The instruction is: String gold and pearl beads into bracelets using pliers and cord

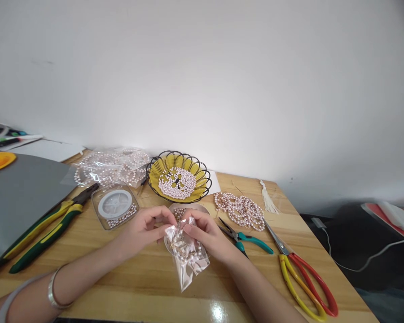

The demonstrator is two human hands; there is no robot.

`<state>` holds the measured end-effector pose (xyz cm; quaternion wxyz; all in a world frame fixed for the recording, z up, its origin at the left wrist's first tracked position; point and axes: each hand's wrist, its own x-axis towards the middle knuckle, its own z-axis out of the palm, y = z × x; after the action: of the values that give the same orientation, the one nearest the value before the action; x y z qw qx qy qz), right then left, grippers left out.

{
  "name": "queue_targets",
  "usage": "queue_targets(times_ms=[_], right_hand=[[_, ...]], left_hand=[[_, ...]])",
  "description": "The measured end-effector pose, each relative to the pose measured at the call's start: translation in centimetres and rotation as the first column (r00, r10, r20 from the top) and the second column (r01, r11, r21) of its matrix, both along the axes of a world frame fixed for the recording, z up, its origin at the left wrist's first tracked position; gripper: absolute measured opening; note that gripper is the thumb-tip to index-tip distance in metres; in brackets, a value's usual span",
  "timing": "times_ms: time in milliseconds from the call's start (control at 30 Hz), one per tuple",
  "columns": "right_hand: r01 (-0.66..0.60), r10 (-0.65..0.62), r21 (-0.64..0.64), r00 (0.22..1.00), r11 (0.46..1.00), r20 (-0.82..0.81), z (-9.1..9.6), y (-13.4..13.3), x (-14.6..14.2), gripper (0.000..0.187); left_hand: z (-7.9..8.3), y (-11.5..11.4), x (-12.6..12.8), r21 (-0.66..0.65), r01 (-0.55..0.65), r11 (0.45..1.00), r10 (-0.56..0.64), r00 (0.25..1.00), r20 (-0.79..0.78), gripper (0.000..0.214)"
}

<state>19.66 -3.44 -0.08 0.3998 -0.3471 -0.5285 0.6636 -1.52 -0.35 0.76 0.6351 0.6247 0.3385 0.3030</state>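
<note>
A small clear plastic bag (pixel 188 258) with beads and gold-coloured pieces inside hangs between my two hands. My left hand (pixel 155 224) pinches its upper left edge between thumb and fingers. On the other side, my right hand (pixel 204 231) grips the upper right edge. Behind the bag, partly hidden by it and my fingers, is a round dish (pixel 200 207) with more small beads. Just beyond stands a yellow basket (pixel 155 177) with black looped rim, holding loose pale pink beads (pixel 177 184).
Left lie large green-yellow pliers (pixel 47 229), a clear box (pixel 116 206) with a white spool, and bagged bead strands (pixel 111 166). On the right are a bead-strand pile (pixel 240 211), teal-handled pliers (pixel 244 236), scissors (pixel 299 269) and a white tassel (pixel 267 197) near the table edge.
</note>
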Motion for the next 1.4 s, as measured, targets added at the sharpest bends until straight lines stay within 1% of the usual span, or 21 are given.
queue_targets(times_ms=[100, 200, 267, 367, 433, 533, 633, 733, 800, 900, 1000, 1100, 1233, 1400], right_hand=[[-0.030, 0.030, -0.004, 0.999, 1.000, -0.011, 0.0, -0.1, 0.0, 0.038], [-0.034, 0.033, -0.036, 0.998, 0.999, -0.052, 0.0, -0.1, -0.1, 0.038], [-0.036, 0.031, -0.056, 0.996, 0.998, -0.085, 0.0, -0.2, -0.1, 0.038], [-0.039, 0.032, -0.051, 0.993, 0.998, -0.117, 0.0, -0.3, -0.1, 0.037], [-0.045, 0.040, -0.043, 0.992, 0.998, -0.121, -0.1, -0.4, -0.2, 0.035], [-0.062, 0.056, -0.045, 0.990, 0.997, -0.131, -0.1, -0.4, -0.2, 0.031], [-0.046, 0.036, -0.062, 0.988, 0.997, -0.150, 0.0, -0.3, -0.2, 0.030], [-0.031, 0.023, -0.056, 0.990, 0.998, -0.140, 0.0, -0.1, -0.1, 0.030], [-0.034, 0.026, -0.054, 0.991, 0.998, -0.128, 0.1, 0.0, -0.1, 0.032], [-0.020, 0.016, -0.049, 0.995, 0.999, -0.096, 0.2, 0.0, -0.2, 0.034], [0.001, -0.002, -0.029, 0.998, 1.000, -0.056, 0.2, 0.0, -0.2, 0.035], [0.002, -0.004, -0.032, 0.999, 0.999, -0.051, 0.2, 0.0, -0.1, 0.035], [-0.017, 0.015, -0.030, 0.998, 0.999, -0.065, 0.2, 0.0, -0.1, 0.033], [-0.046, 0.042, -0.057, 0.997, 0.997, -0.065, 0.3, -0.1, -0.1, 0.037]], left_hand=[[0.1, -0.2, 0.0, 0.061, 0.048, 0.997, -0.050, 0.998, 0.035, 0.016], [0.3, -0.6, 0.0, 0.064, 0.082, 0.995, -0.087, 0.993, 0.082, 0.017], [0.4, -0.8, -0.1, 0.070, 0.087, 0.994, -0.093, 0.992, 0.086, 0.018], [0.4, -0.9, 0.0, 0.100, 0.079, 0.992, -0.090, 0.990, 0.104, 0.021], [0.2, -0.9, 0.0, 0.076, 0.082, 0.994, -0.094, 0.982, 0.165, 0.025], [-0.3, -0.6, 0.0, -0.014, 0.089, 0.996, -0.081, 0.958, 0.275, 0.030], [-0.6, -0.3, -0.1, -0.037, 0.051, 0.998, -0.036, 0.948, 0.316, 0.031], [-0.3, -0.2, -0.1, -0.048, 0.002, 0.999, 0.012, 0.957, 0.288, 0.023], [0.1, -0.2, 0.0, -0.075, 0.015, 0.997, 0.003, 0.973, 0.230, 0.013], [0.6, -0.3, 0.2, -0.099, 0.055, 0.994, -0.040, 0.988, 0.152, 0.013], [0.6, -0.3, 0.3, -0.091, 0.043, 0.995, -0.032, 0.993, 0.116, 0.011], [0.3, -0.2, 0.2, -0.051, 0.033, 0.998, -0.027, 0.994, 0.109, 0.011], [-0.1, -0.2, 0.1, 0.002, 0.017, 1.000, -0.017, 0.990, 0.137, 0.012], [0.0, -0.3, 0.3, 0.005, 0.062, 0.998, -0.062, 0.982, 0.178, 0.015]])
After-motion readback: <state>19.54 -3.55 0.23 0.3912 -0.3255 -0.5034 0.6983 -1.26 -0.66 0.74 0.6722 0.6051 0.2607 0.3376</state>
